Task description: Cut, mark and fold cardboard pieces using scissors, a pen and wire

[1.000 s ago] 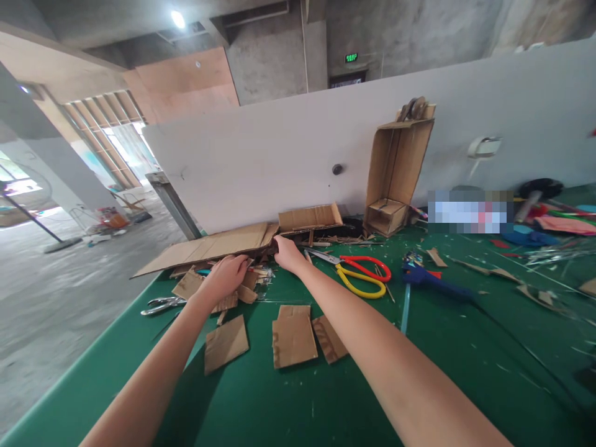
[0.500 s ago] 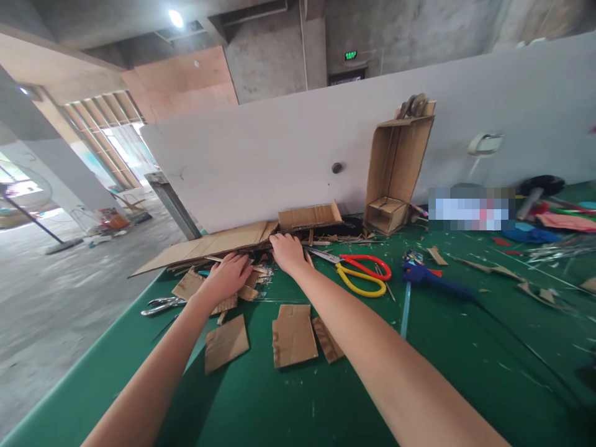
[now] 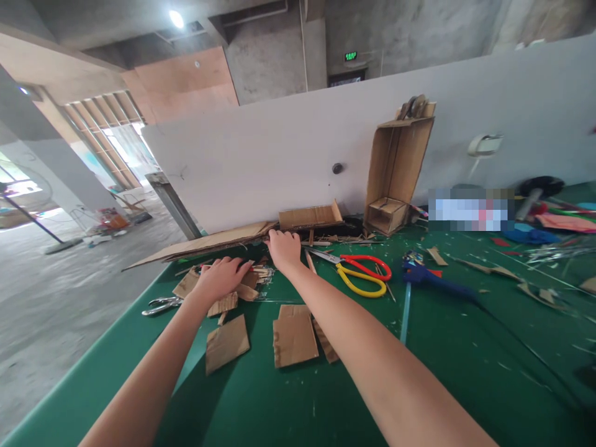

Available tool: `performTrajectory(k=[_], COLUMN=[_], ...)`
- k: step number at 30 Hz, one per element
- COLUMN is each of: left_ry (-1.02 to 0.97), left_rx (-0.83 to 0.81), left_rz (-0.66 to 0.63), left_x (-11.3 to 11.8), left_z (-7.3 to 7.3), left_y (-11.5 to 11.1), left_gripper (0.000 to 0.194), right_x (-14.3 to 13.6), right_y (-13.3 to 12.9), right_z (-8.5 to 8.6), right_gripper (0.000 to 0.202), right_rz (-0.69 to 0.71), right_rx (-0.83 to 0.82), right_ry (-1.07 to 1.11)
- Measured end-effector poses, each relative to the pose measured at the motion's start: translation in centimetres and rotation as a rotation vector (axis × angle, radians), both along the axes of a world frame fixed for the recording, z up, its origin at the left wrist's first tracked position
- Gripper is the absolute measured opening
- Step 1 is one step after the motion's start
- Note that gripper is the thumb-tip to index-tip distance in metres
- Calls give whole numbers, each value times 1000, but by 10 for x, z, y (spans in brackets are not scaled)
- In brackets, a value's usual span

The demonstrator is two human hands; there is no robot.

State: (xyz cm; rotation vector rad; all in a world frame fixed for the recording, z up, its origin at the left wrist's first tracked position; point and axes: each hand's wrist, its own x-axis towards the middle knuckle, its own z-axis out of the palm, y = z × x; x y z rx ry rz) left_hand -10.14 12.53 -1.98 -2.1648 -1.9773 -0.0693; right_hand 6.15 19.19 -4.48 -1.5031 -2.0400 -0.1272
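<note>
My right hand (image 3: 285,249) pinches the near right end of a long flat cardboard sheet (image 3: 223,239), which tilts up off the table against the white partition. In front of that sheet, my left hand (image 3: 222,277) lies low over a heap of cardboard scraps (image 3: 224,305) and thin wooden sticks (image 3: 264,272). Its fingers and thumb are apart, and I see nothing held in them. Scissors (image 3: 363,273) with one red and one yellow handle lie to the right of my right hand. Metal pliers (image 3: 161,305) rest left of my left wrist.
Loose cardboard squares (image 3: 295,338) lie nearer to me on the green table (image 3: 261,410). A blue glue gun (image 3: 433,280) trails its cord at the right. Against the white partition (image 3: 261,155) stand a tall open cardboard box (image 3: 395,161) and a shallow cardboard tray (image 3: 310,216).
The long cardboard sheet has tilted up in my right hand, its left end shifting slightly outward. My left hand has drawn slightly back from its edge, uncovering more sticks beneath.
</note>
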Motion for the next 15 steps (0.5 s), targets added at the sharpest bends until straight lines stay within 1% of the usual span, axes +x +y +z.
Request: performTrajectory(k=[2,4,6,8,11,13,15], left_ry=[-31,-49,-53,-54,-63,-61,-50], left_rx=[30,72,116,160,193,214,253], left_rz=[58,148,242,300,306,275,228], left_x=[-2,-7,-15,-24,-36,-42,-45], left_z=[8,17,26,30,28,22,16], left_y=[2,2,0,-2,-3,-1,3], left_gripper=[43,45,41,36,39,46,48], right_x=[-1,-2,-1,0,5,8,13], right_y=[-1,-2,-1,0,1,0,-3], right_z=[1,2,3,5,6,5,4], right_gripper=[22,22,22,22,22,22,21], right_rz=[-7,-8,-3,5,24,45,74], right_rx=[-3,-9,-16,-28,-52,-62,-64], right_ry=[28,53,75,96,125,143,160])
